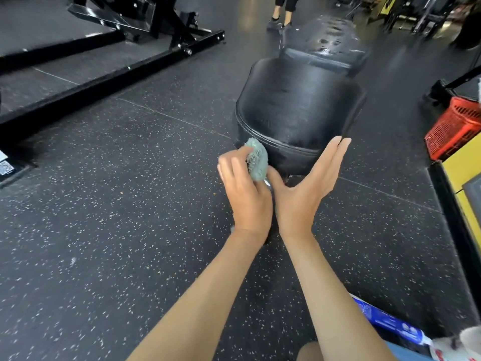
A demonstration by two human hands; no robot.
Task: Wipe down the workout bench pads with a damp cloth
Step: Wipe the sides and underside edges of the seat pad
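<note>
Head view: gym floor point(104, 204), black speckled rubber tiles. Black bench seat pad point(299, 108) ahead, back pad point(325, 40) beyond it, beaded with wet droplets. Left hand point(244, 194) grips balled grey-green cloth point(257, 160) at seat pad's near-left edge. Right hand point(307, 183) spread flat, fingers straight, holding nothing. Black machine frame point(104, 74) left; red basket point(453, 126) right; another person's legs point(283, 11) far back.

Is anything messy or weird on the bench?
Yes. The far pad has shiny, wet-looking blotches across its top, while the near pad looks evenly dull. The left hand holds the cloth at the near pad's front edge; the right hand is open.
</note>
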